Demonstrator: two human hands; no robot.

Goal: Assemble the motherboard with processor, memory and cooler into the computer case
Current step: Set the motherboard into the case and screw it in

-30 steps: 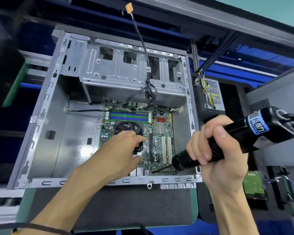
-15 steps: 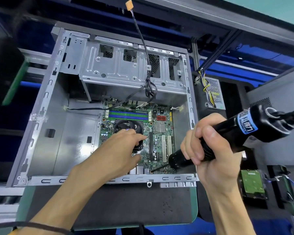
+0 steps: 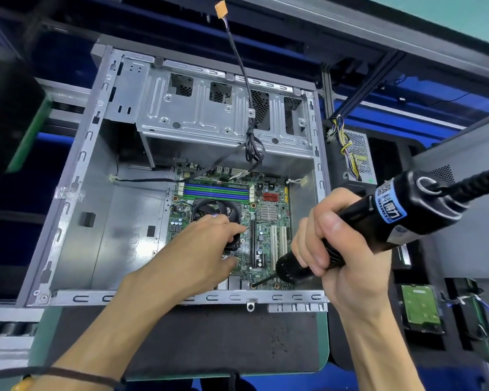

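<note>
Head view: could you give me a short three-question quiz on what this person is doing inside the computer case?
1. True or false: the right hand grips the screwdriver.
2. Where does the left hand rest? A) on the cooler B) on the hard drive C) on the power supply
3. Fill in: the screwdriver's bit meets the motherboard near its ____ edge, by the case rail closest to the person.

Key: 1 true; 2 A; 3 near.
</note>
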